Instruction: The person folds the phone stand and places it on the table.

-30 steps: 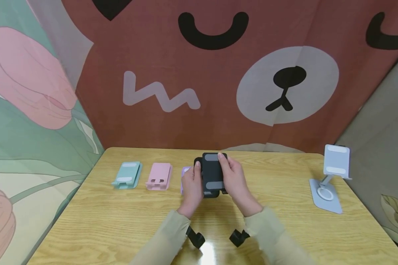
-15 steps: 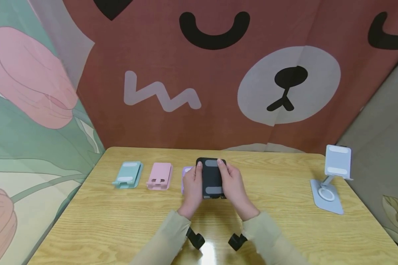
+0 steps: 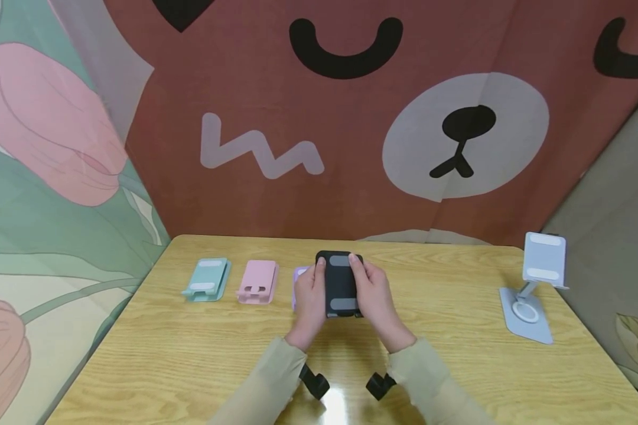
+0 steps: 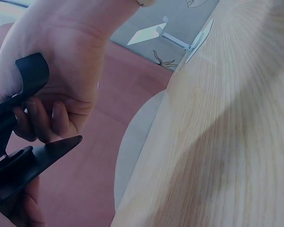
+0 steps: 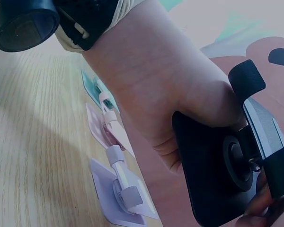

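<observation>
Fingers [image 4: 60,119] of the left hand [image 3: 309,298] and right hand [image 3: 374,295] curl round the sides of a black phone stand [image 3: 341,286], gripping it above the wooden table [image 3: 165,360]. A purple stand [image 5: 104,189], pink stand [image 3: 259,278] and teal stand [image 3: 207,278] lie leftward; a pale blue stand [image 3: 544,258] stands unfolded at right.

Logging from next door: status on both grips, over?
Left grip, right grip: both holding black two-plate folding stand, off wood-grain table. Lilac folding stand behind left grip.
</observation>
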The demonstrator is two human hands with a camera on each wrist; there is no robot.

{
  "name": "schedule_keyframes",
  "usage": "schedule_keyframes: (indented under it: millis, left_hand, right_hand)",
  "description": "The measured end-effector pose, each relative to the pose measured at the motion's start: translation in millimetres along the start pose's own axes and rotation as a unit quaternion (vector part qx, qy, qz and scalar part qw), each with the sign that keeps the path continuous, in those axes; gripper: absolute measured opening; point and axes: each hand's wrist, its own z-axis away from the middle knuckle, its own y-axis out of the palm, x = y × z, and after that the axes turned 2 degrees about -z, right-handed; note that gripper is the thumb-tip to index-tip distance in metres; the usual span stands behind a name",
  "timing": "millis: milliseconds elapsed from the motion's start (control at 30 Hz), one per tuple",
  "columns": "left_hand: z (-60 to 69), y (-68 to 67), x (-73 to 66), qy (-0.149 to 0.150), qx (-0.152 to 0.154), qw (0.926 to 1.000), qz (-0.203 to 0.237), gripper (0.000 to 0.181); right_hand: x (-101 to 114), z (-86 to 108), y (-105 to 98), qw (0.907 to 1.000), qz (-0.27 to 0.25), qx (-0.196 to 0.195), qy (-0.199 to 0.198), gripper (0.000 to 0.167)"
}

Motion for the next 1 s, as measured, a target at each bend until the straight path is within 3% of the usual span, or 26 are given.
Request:
schedule_keyframes:
  millis: [167, 467, 633, 767, 1000]
  left_hand:
    - [0.7, 0.7, -0.8, -0.005, 0.0, 1.0, 0.004, 0.047]
    - [0.7, -0.3, -4.0, -0.061, 0.022, 0.9979, 0.006, 0.064]
    - [0.8, -1.9, -3.0, -0.052, 0.055, 0.997, 0.014, 0.063]
    - [1.3, -2.4, -4.2, -0.041, 0.082, 0.9951, 0.037, 0.05]
    - [3.4, -1.8, -5.3, -0.048, 0.098, 0.993, 0.044, 0.039]
  right_hand:
    - [-2.3, 0.0, -0.4, 1.0, 0.003, -0.005, -0.001, 0.05]
    - [0.5, 0.0, -4.4, 0.9996, 0.014, -0.021, 0.013, 0.055]
    - [-0.4, -1.7, -6.3, 0.9994, 0.011, -0.029, 0.012, 0.054]
    - [-1.6, -3.0, -7.4, 0.999, 0.019, -0.038, 0.012, 0.055]
    - [-2.9, -5.2, -10.1, 0.9976, 0.02, -0.066, 0.007, 0.047]
